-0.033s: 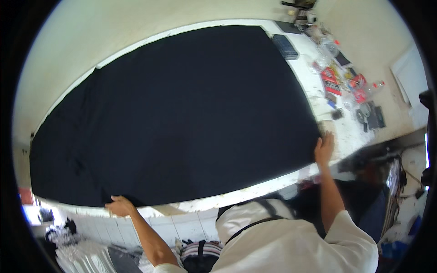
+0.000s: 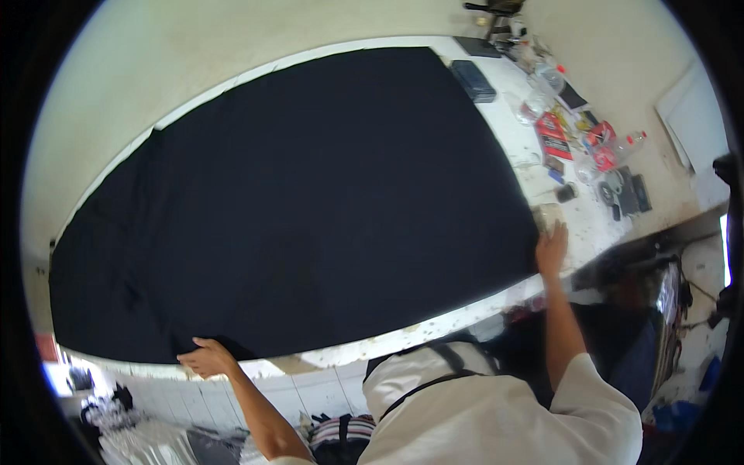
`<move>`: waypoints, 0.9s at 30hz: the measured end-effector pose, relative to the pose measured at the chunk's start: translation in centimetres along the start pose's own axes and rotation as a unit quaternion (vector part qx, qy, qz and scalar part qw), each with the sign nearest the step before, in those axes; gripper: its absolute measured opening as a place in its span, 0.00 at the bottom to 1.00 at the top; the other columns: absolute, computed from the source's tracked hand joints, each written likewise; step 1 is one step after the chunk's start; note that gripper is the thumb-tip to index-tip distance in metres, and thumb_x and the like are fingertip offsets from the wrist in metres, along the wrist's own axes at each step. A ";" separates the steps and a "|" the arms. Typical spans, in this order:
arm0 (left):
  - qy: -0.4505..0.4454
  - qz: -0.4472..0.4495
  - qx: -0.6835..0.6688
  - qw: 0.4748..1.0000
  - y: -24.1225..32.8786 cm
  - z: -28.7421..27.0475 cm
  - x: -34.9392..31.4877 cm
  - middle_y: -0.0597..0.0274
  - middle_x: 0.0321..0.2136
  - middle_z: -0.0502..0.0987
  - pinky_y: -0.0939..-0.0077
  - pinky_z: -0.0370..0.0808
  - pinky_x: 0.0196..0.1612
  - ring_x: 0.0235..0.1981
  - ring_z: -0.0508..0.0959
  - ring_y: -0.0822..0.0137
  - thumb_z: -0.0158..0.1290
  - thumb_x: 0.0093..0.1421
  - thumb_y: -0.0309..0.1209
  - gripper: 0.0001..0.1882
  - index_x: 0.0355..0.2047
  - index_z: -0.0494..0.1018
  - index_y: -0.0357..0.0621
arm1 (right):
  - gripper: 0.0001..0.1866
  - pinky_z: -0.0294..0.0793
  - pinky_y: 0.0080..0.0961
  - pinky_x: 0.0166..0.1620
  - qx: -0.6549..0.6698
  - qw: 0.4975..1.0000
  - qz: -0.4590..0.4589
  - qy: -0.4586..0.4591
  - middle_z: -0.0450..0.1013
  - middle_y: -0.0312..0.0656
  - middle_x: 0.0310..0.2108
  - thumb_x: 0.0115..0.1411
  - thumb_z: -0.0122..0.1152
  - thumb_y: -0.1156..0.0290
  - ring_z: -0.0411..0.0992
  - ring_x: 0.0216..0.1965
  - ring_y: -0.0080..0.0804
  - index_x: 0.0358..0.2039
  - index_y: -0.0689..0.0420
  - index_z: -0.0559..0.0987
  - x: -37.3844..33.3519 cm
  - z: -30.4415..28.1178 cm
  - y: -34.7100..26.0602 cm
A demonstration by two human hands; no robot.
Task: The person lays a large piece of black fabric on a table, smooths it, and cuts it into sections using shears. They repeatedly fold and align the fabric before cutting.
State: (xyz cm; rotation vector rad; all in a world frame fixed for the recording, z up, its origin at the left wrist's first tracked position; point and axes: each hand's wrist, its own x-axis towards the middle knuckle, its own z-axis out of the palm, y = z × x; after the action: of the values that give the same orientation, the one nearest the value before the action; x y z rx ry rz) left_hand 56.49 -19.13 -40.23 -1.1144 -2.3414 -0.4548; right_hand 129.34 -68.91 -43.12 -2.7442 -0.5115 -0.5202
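A wide black cloth (image 2: pixel 310 201) lies spread over most of the white table (image 2: pixel 508 128), with a few creases toward its left end. My left hand (image 2: pixel 208 359) rests at the cloth's near edge, left of the middle, thumb apart and fingers stretched out. At the near right corner of the cloth, my right hand (image 2: pixel 552 249) lies with its fingers extended along the edge. Its fingertips reach a pale, flat block (image 2: pixel 547 213) on the table; whether they press on it is hard to tell.
Along the table's right side stand a stack of dark flat pieces (image 2: pixel 473 80), a red packet (image 2: pixel 553 136), a clear bottle (image 2: pixel 620 149), a small dark jar (image 2: pixel 566 192) and tape rolls (image 2: pixel 609 188). A wall (image 2: pixel 232 39) borders the far edge. Below left lie folded pale fabrics (image 2: pixel 147 446).
The view has shifted slightly, so the table's right-side items appear a little further left. Both hands stay at about the same places on the cloth's edge.
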 end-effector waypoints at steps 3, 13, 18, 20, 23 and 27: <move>-0.035 0.335 -0.175 0.925 5.0 -7.4 -10.6 0.32 0.76 0.56 0.47 0.59 0.75 0.76 0.60 0.37 0.46 0.78 0.47 0.36 0.74 0.59 0.29 | 0.50 0.59 0.63 0.72 -0.097 0.985 0.008 -0.140 0.53 0.74 0.75 0.62 0.69 0.56 0.57 0.72 0.76 0.78 0.60 0.56 4.1 0.4 3.9; -0.304 0.538 -0.303 0.726 14.1 -22.2 -22.3 0.36 0.75 0.61 0.39 0.47 0.78 0.78 0.53 0.35 0.49 0.75 0.42 0.31 0.69 0.69 0.31 | 0.68 0.71 0.40 0.67 0.196 0.910 0.147 -0.333 0.72 0.69 0.60 0.44 0.83 0.55 0.73 0.62 0.62 0.80 0.59 0.53 10.6 -7.5 1.0; -0.243 0.639 -0.356 0.636 31.5 -25.0 -29.4 0.38 0.73 0.62 0.41 0.52 0.77 0.76 0.56 0.35 0.53 0.73 0.43 0.32 0.70 0.68 0.35 | 0.62 0.71 0.51 0.61 0.158 0.961 0.013 -0.228 0.68 0.70 0.55 0.44 0.82 0.52 0.71 0.56 0.67 0.78 0.50 0.63 6.9 -13.0 -4.6; -0.253 0.674 -0.364 0.591 38.0 -25.9 -33.7 0.41 0.75 0.59 0.38 0.50 0.77 0.78 0.53 0.38 0.51 0.74 0.47 0.34 0.73 0.65 0.40 | 0.61 0.65 0.63 0.62 0.093 0.978 -0.084 -0.165 0.63 0.74 0.63 0.44 0.81 0.56 0.67 0.56 0.73 0.79 0.47 0.62 4.8 -12.4 -8.3; -0.252 0.709 -0.340 0.564 43.7 -26.9 -38.6 0.43 0.77 0.57 0.37 0.46 0.79 0.79 0.51 0.40 0.46 0.75 0.52 0.36 0.75 0.62 0.43 | 0.59 0.60 0.63 0.64 0.058 0.966 -0.032 -0.248 0.54 0.73 0.70 0.46 0.80 0.57 0.62 0.61 0.71 0.79 0.46 0.60 3.7 -11.4 -12.4; -0.293 0.694 -0.334 0.567 45.3 -27.8 -40.3 0.45 0.79 0.54 0.37 0.42 0.80 0.80 0.48 0.42 0.42 0.76 0.55 0.38 0.78 0.59 0.46 | 0.56 0.50 0.69 0.69 0.041 0.949 -0.018 -0.313 0.41 0.74 0.76 0.56 0.75 0.58 0.50 0.72 0.77 0.79 0.56 0.55 8.6 -10.3 -15.9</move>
State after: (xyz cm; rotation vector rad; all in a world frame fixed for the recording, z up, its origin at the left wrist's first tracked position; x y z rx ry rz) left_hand 122.21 -30.36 -36.79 -3.3027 -0.7590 -0.3002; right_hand 127.56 -55.93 -27.02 -2.7813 -0.7032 0.3859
